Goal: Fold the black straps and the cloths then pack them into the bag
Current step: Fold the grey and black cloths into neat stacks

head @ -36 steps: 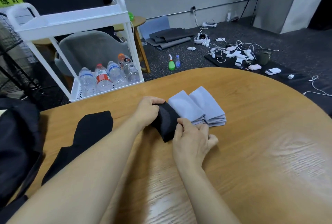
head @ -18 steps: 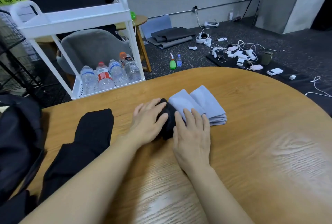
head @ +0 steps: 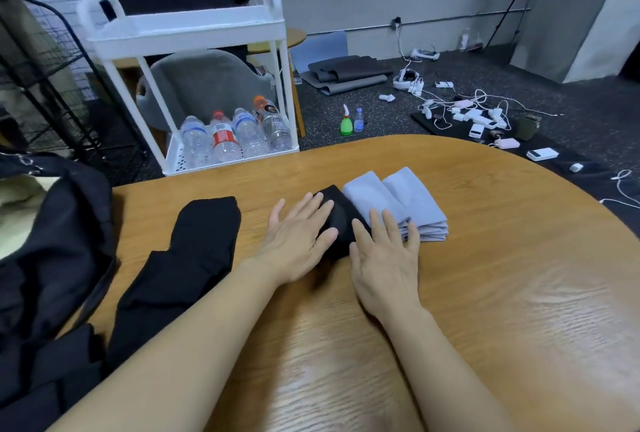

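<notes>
Head view. Wooden surface (head: 502, 293); white cart (head: 194, 29) beyond its far edge holds four bottles (head: 235, 135). Black bag (head: 52, 258) at left, cut off by the frame edge. One unfolded black strap (head: 187, 265) lies between the bag and the left hand (head: 298, 241). Folded black strap (head: 337, 216) at centre, partly hidden under both hands. Left hand flat on it, fingers straight; right hand (head: 384, 255) flat, fingers reaching onto the two folded grey cloths (head: 398, 203) touching the strap.
</notes>
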`<state>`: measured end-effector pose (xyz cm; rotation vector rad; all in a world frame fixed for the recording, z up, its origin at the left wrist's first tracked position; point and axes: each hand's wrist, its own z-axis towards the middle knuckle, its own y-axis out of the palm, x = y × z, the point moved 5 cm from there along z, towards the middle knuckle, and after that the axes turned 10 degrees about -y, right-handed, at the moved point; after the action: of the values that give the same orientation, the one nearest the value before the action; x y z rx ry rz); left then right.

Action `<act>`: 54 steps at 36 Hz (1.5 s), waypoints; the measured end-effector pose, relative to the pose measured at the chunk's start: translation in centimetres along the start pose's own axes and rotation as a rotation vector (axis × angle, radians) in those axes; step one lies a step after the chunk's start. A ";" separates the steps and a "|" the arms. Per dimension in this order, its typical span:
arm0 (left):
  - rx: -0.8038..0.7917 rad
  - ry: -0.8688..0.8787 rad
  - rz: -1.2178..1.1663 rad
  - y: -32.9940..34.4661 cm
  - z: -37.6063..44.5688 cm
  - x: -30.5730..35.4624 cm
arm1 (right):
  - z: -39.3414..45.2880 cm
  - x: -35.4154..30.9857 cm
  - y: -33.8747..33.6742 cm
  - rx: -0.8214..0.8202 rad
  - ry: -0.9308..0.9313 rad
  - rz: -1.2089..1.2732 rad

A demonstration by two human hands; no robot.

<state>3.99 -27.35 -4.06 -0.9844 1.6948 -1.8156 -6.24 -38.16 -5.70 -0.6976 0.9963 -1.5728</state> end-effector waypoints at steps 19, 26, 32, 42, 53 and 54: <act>0.098 -0.304 0.013 -4.8 -18.6 -14.2 | -6.1 -18.8 -1.4 -0.187 -0.440 0.193; 0.071 -0.370 0.210 -5.6 -19.8 -14.9 | -4.1 -21.6 -0.7 -0.247 -0.415 0.215; 0.048 -0.370 0.237 -4.7 -18.9 -14.8 | -1.8 -22.1 0.0 -0.163 -0.361 0.165; 0.074 -0.381 0.169 -5.2 -18.6 -15.7 | -2.5 -20.2 -0.9 -0.037 -0.238 0.538; 0.047 -0.327 0.173 -3.9 -18.5 -11.3 | -9.1 -10.8 -4.2 -0.028 -0.014 0.614; 0.041 -0.315 0.173 -3.7 -18.4 -10.5 | -9.5 -10.0 -4.5 -0.037 0.003 0.596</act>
<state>-2.86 -7.10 -2.10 -1.0122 1.4936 -1.4908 -14.08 -25.95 -5.61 -0.3707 1.1110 -1.0352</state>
